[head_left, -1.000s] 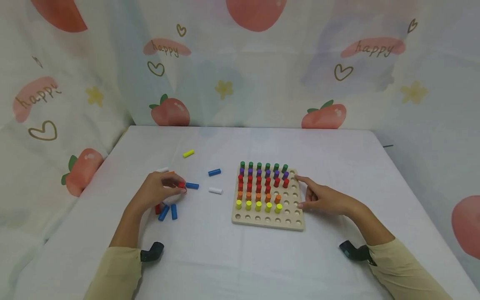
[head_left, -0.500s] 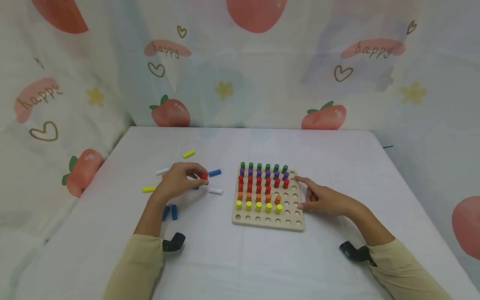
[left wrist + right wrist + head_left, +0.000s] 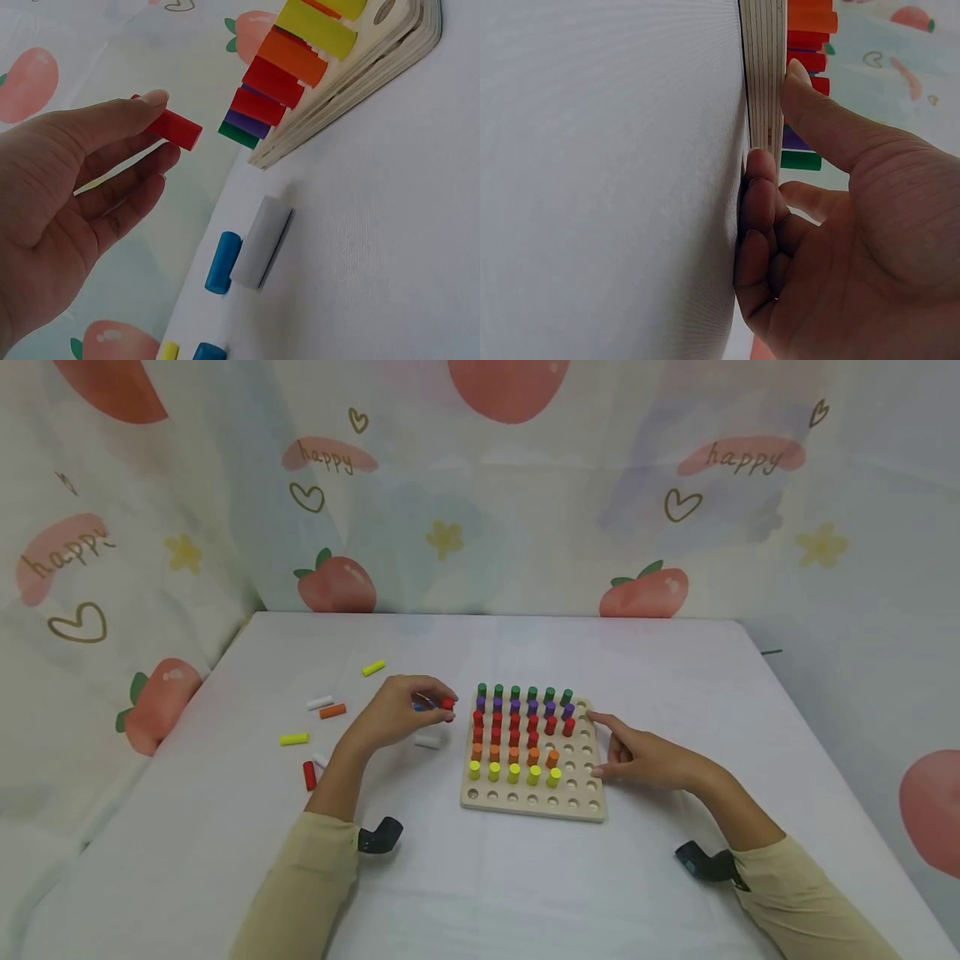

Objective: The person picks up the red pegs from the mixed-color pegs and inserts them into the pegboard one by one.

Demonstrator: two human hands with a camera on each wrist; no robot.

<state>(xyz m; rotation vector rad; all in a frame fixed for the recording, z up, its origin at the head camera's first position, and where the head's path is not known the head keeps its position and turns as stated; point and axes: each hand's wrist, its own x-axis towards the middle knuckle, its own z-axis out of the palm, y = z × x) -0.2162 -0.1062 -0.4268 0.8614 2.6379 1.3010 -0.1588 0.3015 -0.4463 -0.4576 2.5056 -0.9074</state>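
Observation:
A red peg (image 3: 181, 129) is pinched between the thumb and fingers of my left hand (image 3: 397, 710), just off the left side of the wooden pegboard (image 3: 525, 811). Standing in the board are rows of green, purple, red, orange and yellow pegs (image 3: 513, 773). The front row and the right-hand holes show bare. My right hand (image 3: 652, 760) holds the board's right edge. In the right wrist view, its thumb lies on the top edge and curled fingers rest against the side.
A white peg (image 3: 427, 742) lies left of the board, near a blue peg (image 3: 223, 262). Farther left are loose yellow (image 3: 294, 739), orange (image 3: 332, 711) and red (image 3: 309, 776) pegs. Another yellow peg (image 3: 373, 667) lies toward the back.
My left hand has carried the red peg from the loose pegs rightward, close to the board's left side. The right hand stays at the board's edge.

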